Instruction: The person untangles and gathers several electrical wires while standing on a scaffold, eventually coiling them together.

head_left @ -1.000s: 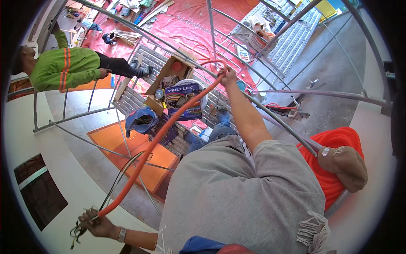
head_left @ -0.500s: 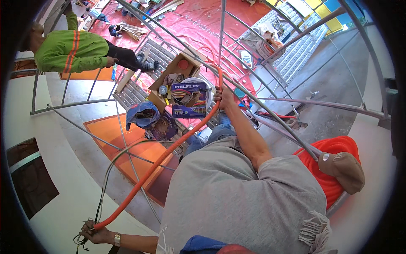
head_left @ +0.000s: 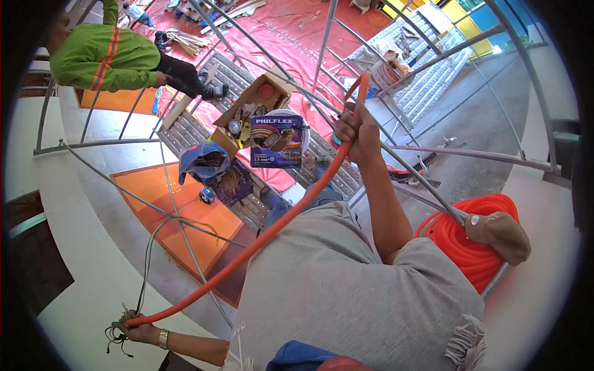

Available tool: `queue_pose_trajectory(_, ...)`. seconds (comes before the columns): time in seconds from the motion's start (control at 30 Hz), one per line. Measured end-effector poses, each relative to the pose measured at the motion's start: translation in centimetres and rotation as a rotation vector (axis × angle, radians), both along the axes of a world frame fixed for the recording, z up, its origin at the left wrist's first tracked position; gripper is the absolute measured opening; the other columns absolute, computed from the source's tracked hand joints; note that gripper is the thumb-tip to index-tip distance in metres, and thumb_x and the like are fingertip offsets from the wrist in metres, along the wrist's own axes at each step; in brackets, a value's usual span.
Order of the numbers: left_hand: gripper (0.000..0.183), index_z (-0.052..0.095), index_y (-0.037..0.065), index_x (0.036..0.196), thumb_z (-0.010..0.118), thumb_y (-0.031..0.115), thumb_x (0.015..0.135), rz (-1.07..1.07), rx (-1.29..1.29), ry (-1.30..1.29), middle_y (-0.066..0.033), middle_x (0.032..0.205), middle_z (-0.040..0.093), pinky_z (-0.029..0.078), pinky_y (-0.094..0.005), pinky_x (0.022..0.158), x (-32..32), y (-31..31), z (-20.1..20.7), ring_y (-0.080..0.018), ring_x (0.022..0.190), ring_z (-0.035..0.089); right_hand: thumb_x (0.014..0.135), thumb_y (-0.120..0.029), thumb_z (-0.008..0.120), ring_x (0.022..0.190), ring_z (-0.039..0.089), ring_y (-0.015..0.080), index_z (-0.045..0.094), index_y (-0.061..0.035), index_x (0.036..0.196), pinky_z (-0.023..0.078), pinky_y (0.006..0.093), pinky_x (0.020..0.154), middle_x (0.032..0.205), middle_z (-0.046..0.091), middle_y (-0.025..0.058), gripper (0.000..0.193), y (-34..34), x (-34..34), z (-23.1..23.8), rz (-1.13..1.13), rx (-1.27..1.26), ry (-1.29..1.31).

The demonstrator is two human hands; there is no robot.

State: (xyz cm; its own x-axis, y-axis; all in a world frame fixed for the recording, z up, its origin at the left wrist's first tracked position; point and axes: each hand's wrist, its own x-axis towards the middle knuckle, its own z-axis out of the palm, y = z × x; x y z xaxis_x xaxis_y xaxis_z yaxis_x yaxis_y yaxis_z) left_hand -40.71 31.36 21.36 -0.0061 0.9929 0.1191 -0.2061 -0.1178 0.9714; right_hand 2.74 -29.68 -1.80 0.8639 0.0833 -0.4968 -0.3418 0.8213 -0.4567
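An orange flexible conduit runs diagonally across my body between my hands. Low at the left, my left hand is closed round its end, where several thin dark wires stick out in loose curls. More dark wires rise from that hand and loop towards the scaffold. My right hand, raised at the upper middle, grips the conduit farther along. Above that fist the conduit bends sharply into a loop. A coil of orange conduit lies at my right, partly under a brown cap.
Scaffold pipes cross in front and on both sides. A purple printed box, a cardboard box and a blue bag sit on metal planks. A person in a green jacket stands at the left.
My right hand has moved right and nearer, lifting the conduit, whose bend now stands above the fist. My left hand has shifted slightly left. More of the orange coil shows.
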Motion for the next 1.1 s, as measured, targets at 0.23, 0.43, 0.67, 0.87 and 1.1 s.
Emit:
queue_pose_trajectory(0.23,0.051,0.042,0.014,0.067,0.064,0.041,0.104,0.056,-0.034,0.126,0.001,0.063,0.038,0.041,-0.0308,0.054,-2.3,8.4,-3.5,-0.0151,0.049,0.038,0.11,-0.049,0.039,0.069,0.055,0.0261,0.051,0.0066,0.111,0.052,0.0418,0.081,0.083,0.054,0.0096,0.057,-6.1,7.0,-10.9,-0.233,0.325,0.085)
queue_pose_trajectory(0.43,0.064,0.044,0.003,0.156,0.065,-0.001,0.096,0.313,0.248,0.895,-0.0092,0.093,0.061,0.056,-0.0376,0.072,-8.3,16.7,-5.8,-0.0211,0.081,0.063,0.109,-0.04,0.048,0.058,0.048,0.0174,0.049,-0.0014,0.107,0.051,0.0333,0.06,0.079,0.05,0.007,0.039,-6.3,9.5,-14.7,-0.425,0.371,0.112)
queue_pose_trajectory(0.67,0.056,0.052,0.005,0.152,0.057,-0.004,0.097,-0.043,0.697,1.249,-0.0187,0.118,0.07,0.057,-0.0311,0.081,-7.6,17.5,-11.4,-0.0219,0.098,0.069,0.11,-0.038,0.048,0.063,0.058,0.0163,0.054,-0.0071,0.123,0.052,0.0334,0.06,0.08,0.056,0.004,0.034,3.6,5.2,-7.7,0.122,-0.374,-0.331)
queue_pose_trajectory(0.87,0.005,0.066,0.002,0.093,0.062,0.005,0.092,-0.806,-0.049,0.337,-0.0043,0.097,0.053,0.056,-0.0299,0.068,10.1,6.3,-19.1,-0.0171,0.082,0.064,0.108,-0.024,0.053,0.082,0.057,0.0164,0.059,-0.0011,0.127,0.048,0.0336,0.073,0.085,0.058,0.006,0.03,17.3,-3.3,-4.2,0.524,-0.626,-0.694)
queue_pose_trajectory(1.1,0.025,0.065,0.006,0.089,0.088,0.011,0.081,-0.887,-0.04,0.513,0.0043,0.075,0.059,0.042,-0.0249,0.052,24.9,-12.8,-17.5,-0.0065,0.063,0.053,0.107,-0.026,0.058,0.086,0.057,0.0115,0.059,0.0007,0.13,0.049,0.0305,0.076,0.094,0.06,0.0028,0.035,22.8,-11.2,1.1,0.98,-0.499,-0.889)
